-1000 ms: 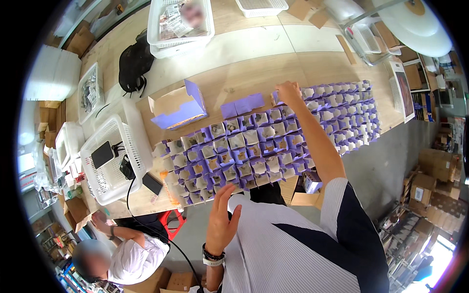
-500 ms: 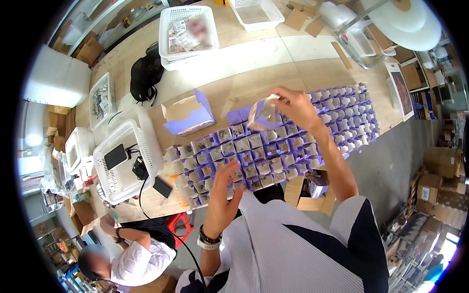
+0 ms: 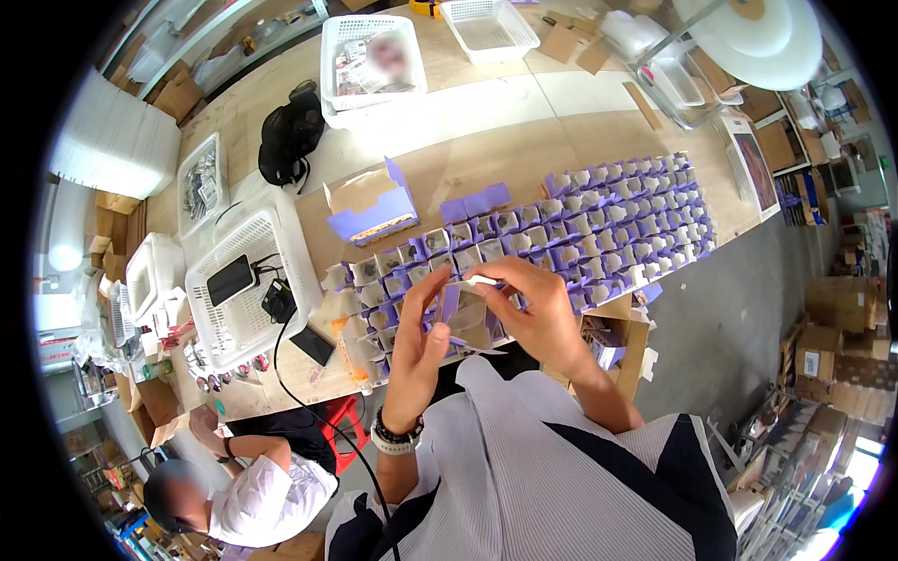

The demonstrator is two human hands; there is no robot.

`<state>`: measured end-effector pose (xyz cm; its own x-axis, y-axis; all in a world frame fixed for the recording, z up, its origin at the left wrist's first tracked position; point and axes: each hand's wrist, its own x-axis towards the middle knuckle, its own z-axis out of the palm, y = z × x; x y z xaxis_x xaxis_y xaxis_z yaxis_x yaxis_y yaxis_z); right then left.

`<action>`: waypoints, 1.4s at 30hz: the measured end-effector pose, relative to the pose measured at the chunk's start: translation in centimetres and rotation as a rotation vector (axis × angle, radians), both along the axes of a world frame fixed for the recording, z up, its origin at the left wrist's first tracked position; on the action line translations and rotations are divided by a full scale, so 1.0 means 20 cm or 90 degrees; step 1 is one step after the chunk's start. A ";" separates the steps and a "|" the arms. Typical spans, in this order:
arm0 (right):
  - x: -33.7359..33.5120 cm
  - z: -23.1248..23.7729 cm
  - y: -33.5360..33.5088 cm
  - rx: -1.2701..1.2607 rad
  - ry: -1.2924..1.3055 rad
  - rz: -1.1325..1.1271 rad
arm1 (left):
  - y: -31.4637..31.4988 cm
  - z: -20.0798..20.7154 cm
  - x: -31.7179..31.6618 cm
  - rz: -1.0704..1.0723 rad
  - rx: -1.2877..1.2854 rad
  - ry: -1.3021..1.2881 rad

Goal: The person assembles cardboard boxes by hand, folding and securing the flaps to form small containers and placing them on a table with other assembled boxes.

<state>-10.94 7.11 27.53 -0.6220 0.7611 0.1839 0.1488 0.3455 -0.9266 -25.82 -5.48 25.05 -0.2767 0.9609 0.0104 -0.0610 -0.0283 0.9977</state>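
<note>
In front of my chest, above the near rows of boxes, I hold a small purple box with a clear window (image 3: 453, 305). My right hand (image 3: 538, 313) pinches its top edge, where a white flap shows at the fingertips. At its left side my left hand (image 3: 419, 332) wraps fingers and thumb around the box. Beneath both hands stand tight rows of open purple-and-white boxes (image 3: 608, 220), many with small items inside. Beyond the rows lie a flat purple box piece (image 3: 475, 202) and a larger open purple carton (image 3: 374, 215).
A white basket (image 3: 210, 323) with a phone and cable stands at left, a dark phone (image 3: 311, 346) beside it. Farther back are a black bag (image 3: 290, 136) and another white basket (image 3: 327, 70). A seated person (image 3: 257, 491) is at lower left. An open cardboard box (image 3: 636, 351) sits below the table edge.
My right hand has brought the small box from over the far rows toward me, down and left. My left hand has risen and closed on its side.
</note>
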 end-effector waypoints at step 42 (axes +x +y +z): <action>0.00 0.04 -0.52 0.268 -0.011 0.049 | -0.37 0.09 -0.03 0.069 0.084 -0.051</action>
